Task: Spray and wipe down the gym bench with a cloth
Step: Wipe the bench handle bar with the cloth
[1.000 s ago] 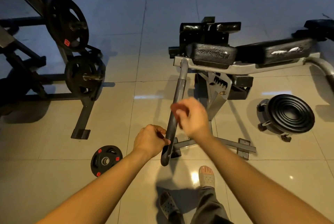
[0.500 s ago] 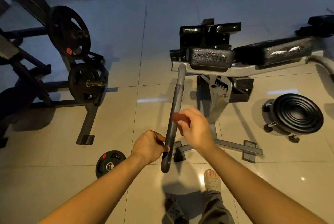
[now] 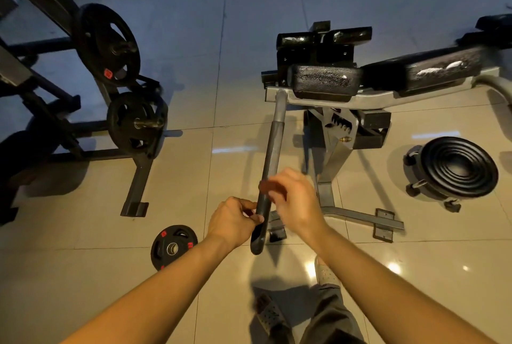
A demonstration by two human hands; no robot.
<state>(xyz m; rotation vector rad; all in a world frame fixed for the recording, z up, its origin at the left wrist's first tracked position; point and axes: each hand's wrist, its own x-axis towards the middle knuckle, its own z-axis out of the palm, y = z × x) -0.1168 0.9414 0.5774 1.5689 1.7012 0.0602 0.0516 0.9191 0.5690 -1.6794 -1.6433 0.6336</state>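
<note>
Change: since half a second ago the right hand (image 3: 296,202) has slid slightly down the bar (image 3: 273,149); little else is altered.
Bench (image 3: 321,83): set right of centre, upper half.
Bar: long axis runs from the bench frame down to mid-frame, its free end toward the lower edge.
Left hand (image 3: 232,221): fingers curled round the bar's end.
Right hand: blurred at the bar; its grip cannot be told.

We locate the bench (image 3: 388,80) ahead and to the right, its handle bar (image 3: 273,144) extending toward us. Our left hand (image 3: 232,221) holds the bar's near end from the left. Our right hand (image 3: 296,202) lies just beyond it. A plate rack (image 3: 130,121) stands to the left.
</note>
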